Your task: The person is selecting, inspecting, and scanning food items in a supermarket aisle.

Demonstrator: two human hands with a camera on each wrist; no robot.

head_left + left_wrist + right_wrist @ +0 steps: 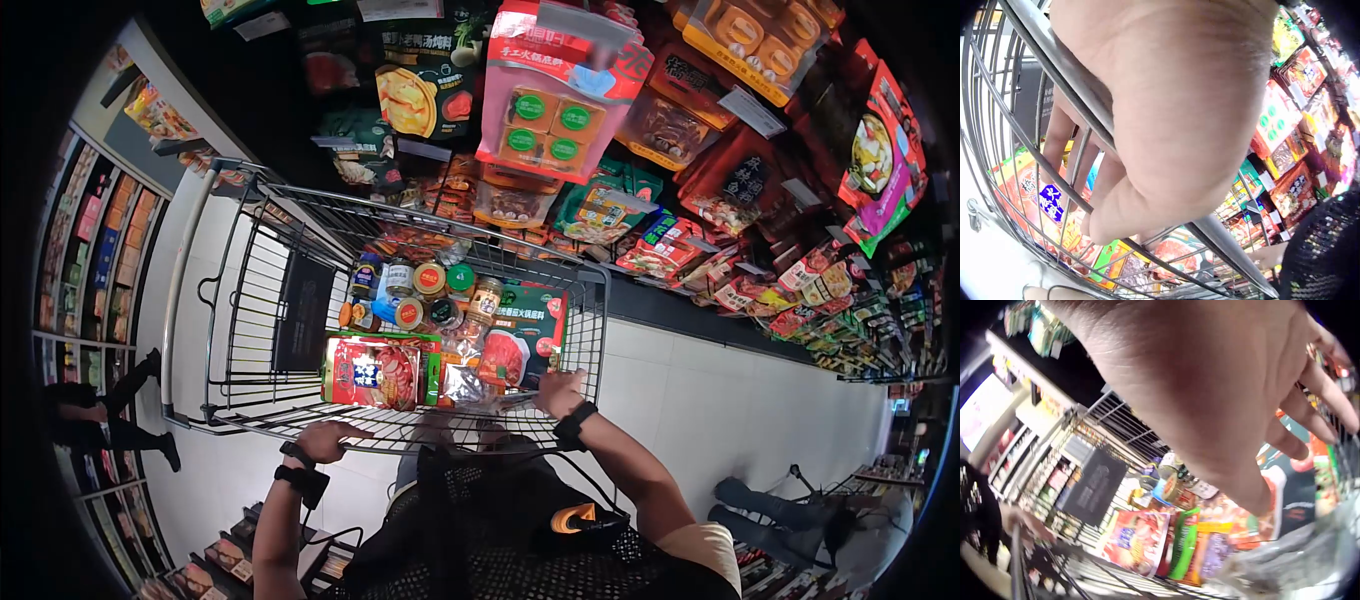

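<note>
A wall of hanging packets (640, 180) fills the far side of the scene, its upper rows cut off by the frame edge and its right end too small to read. Below it stands the wire shopping cart (250, 300), its basket open toward the person at the near edge. Inside, at the near right of the basket, lie a red meat packet (372, 371), a green and red soup-base packet (525, 345) and, farther in, a cluster of jars (425, 295); the labels are hard to make out. A black sign panel (303, 310) hangs on the cart's left wall.

Both forearms reach out from the near edge, each with a dark wrist strap. The left hand (325, 440) lies on the near rail of the cart; the left wrist view shows its fingers (1060, 134) curled over the bar and down through the wires. The right hand (560, 392) is at the near right corner of the basket, above the packets. In the right wrist view its fingers (1329, 394) are spread and loosely extended, holding nothing that can be seen; whether they touch the rim cannot be told.
</note>
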